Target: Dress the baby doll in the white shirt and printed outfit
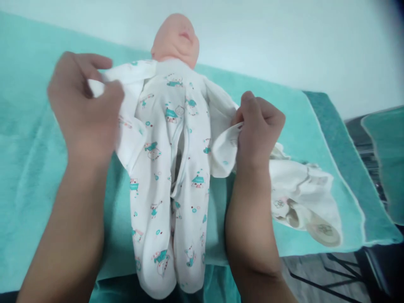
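Left hand [83, 111] pinches the sleepsuit [172, 168] sleeve left of the doll [176, 38]; right hand [257, 124] pinches the opposite sleeve. Towel [28, 126] edge lies just below the doll's feet.

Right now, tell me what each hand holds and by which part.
Both grip the doll's printed sleepsuit: the left hand pinches one sleeve end, the right hand bunches the other sleeve's cuff.

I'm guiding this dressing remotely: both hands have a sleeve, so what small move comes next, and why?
Probably draw the two sleeves outward and flat. The left hand pinches one bunched sleeve, the right hand grips the other sleeve, and the sleepsuit front still gapes open down the doll.
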A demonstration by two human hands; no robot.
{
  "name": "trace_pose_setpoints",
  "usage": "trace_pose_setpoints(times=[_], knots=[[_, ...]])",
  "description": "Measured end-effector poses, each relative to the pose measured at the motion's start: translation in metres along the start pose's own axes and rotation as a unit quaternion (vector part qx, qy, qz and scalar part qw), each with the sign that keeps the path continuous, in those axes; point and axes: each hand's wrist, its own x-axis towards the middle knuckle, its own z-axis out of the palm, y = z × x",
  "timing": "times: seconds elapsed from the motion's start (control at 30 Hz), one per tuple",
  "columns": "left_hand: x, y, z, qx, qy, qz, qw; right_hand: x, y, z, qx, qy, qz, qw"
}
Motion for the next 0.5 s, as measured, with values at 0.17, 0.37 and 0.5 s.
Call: trace_pose_setpoints(times=[0.17, 0.37, 0.5], knots=[[0.011, -0.029, -0.012, 0.158, 0.038, 0.000, 0.987, 0.014, 0.033, -0.004, -0.069, 0.056, 0.033, 0.995], [-0.002, -0.015, 0.021, 0.151, -0.149, 0.056, 0.976, -0.003, -0.041, 0.022, 0.131, -0.054, -0.219, 0.965], [0.005, -0.027, 0.025, 0.133, -0.134, -0.031, 0.982, 0.029, -0.094, 0.071, 0.020, -0.205, -0.303, 0.930]])
